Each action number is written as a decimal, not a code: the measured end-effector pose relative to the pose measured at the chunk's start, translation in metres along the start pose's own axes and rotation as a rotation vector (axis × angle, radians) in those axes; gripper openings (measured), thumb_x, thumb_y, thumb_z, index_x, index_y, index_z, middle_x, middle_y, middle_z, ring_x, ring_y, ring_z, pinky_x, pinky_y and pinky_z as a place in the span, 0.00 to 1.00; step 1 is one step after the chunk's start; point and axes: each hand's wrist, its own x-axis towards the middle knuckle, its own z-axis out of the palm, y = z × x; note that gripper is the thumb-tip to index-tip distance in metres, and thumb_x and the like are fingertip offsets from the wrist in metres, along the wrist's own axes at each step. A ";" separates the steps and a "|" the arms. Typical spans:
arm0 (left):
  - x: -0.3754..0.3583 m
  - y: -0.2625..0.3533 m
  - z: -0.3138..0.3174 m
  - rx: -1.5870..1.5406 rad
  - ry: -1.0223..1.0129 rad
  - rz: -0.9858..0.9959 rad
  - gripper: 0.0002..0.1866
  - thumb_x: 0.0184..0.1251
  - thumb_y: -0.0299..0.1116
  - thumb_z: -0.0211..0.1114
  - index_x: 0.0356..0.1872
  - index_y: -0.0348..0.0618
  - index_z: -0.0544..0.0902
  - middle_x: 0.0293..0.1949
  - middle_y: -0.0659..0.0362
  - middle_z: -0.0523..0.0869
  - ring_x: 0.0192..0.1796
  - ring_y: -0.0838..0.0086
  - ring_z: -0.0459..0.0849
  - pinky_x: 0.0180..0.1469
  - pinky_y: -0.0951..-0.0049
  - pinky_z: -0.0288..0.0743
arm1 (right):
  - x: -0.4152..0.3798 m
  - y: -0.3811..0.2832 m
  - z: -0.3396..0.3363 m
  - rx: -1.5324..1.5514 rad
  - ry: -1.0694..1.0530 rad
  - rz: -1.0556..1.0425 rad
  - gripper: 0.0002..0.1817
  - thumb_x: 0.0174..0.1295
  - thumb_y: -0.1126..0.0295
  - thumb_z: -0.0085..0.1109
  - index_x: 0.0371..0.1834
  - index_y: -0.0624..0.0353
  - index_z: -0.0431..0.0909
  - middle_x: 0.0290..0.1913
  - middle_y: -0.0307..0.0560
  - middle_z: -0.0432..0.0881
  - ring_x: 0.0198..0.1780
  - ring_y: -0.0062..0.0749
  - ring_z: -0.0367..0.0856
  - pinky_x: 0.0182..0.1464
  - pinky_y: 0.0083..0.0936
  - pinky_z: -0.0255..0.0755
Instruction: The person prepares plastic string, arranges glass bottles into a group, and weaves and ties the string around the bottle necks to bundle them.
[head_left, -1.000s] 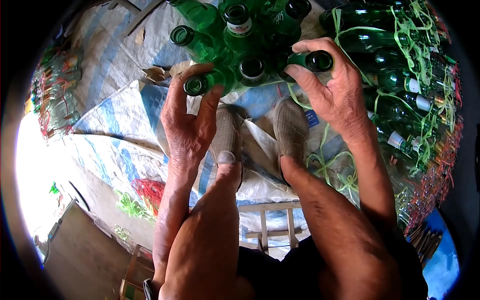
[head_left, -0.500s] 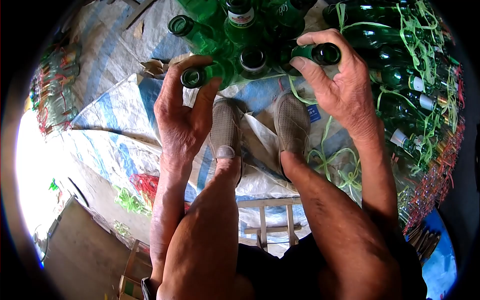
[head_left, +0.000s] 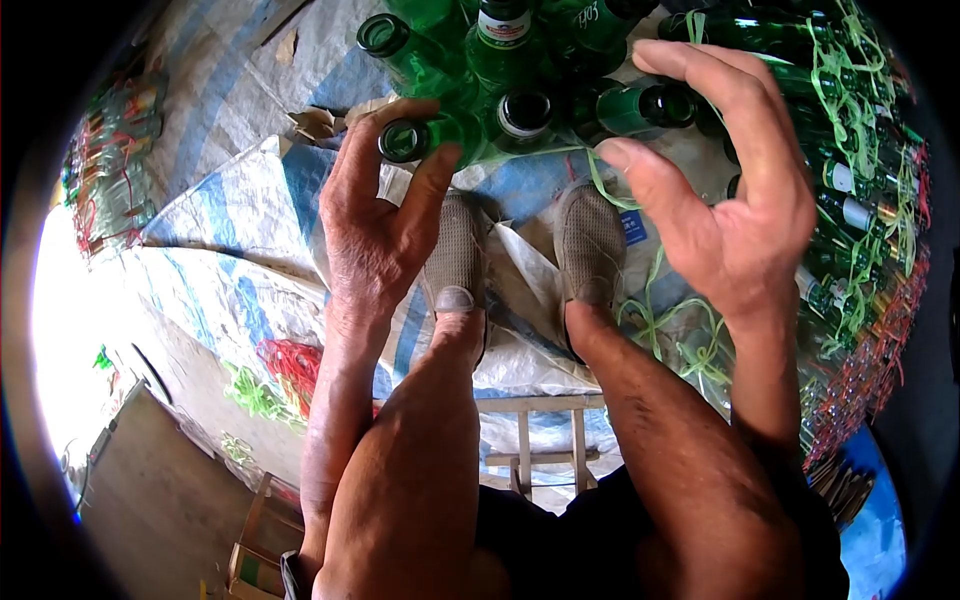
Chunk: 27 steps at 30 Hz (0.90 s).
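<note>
Several green glass bottles stand close together at the top centre. My left hand (head_left: 385,210) has its thumb and fingers round the neck of the front-left green bottle (head_left: 405,140). To the right, my right hand (head_left: 735,190) is spread wide, its thumb and fingers apart beside the front-right green bottle (head_left: 645,108), with nothing held. Between these two is a bottle with a white neck band (head_left: 524,116). Behind it stands a labelled bottle (head_left: 503,35).
Stacked green bottles tied with pale green string (head_left: 850,185) lie at the right. Red string (head_left: 292,370) is on the left. A striped sheet (head_left: 215,215) covers the ground under my shoes (head_left: 588,240). A wooden stool (head_left: 530,405) is between my legs.
My right hand has let go of the front-right bottle, opened and moved right. My left hand still holds its bottle neck. The whole view has shifted slightly.
</note>
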 end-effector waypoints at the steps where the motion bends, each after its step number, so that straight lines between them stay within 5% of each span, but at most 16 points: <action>1: 0.000 0.001 0.000 0.010 0.002 -0.012 0.18 0.69 0.29 0.74 0.58 0.40 0.83 0.46 0.55 0.88 0.51 0.70 0.86 0.55 0.71 0.79 | 0.005 -0.003 0.001 -0.015 -0.023 -0.041 0.29 0.50 0.78 0.77 0.59 0.64 0.82 0.53 0.51 0.86 0.55 0.40 0.85 0.61 0.32 0.76; 7: 0.001 0.003 0.000 0.034 0.008 -0.022 0.18 0.68 0.28 0.74 0.57 0.40 0.83 0.46 0.54 0.88 0.51 0.70 0.87 0.54 0.71 0.79 | 0.029 -0.022 0.013 -0.213 -0.240 -0.149 0.26 0.42 0.75 0.80 0.49 0.58 0.85 0.46 0.45 0.85 0.50 0.45 0.83 0.58 0.40 0.75; 10: -0.001 0.001 0.000 0.004 0.016 -0.023 0.18 0.67 0.28 0.75 0.56 0.40 0.83 0.47 0.54 0.88 0.51 0.69 0.87 0.55 0.70 0.79 | 0.026 -0.017 0.023 -0.200 -0.277 -0.100 0.25 0.45 0.75 0.79 0.50 0.58 0.84 0.47 0.46 0.85 0.52 0.47 0.83 0.58 0.40 0.76; 16: -0.002 -0.003 0.000 0.007 0.022 -0.006 0.19 0.66 0.30 0.76 0.57 0.41 0.84 0.47 0.55 0.88 0.51 0.68 0.88 0.55 0.69 0.80 | 0.043 -0.015 0.016 -0.242 -0.522 -0.052 0.15 0.55 0.71 0.73 0.36 0.61 0.73 0.34 0.49 0.74 0.35 0.46 0.79 0.40 0.40 0.73; 27: -0.001 -0.008 0.000 0.026 0.037 0.015 0.19 0.65 0.31 0.77 0.56 0.42 0.86 0.45 0.55 0.88 0.49 0.69 0.86 0.52 0.70 0.78 | 0.038 -0.009 0.023 -0.090 -0.412 -0.204 0.16 0.52 0.74 0.76 0.33 0.61 0.73 0.33 0.48 0.75 0.35 0.43 0.79 0.41 0.38 0.72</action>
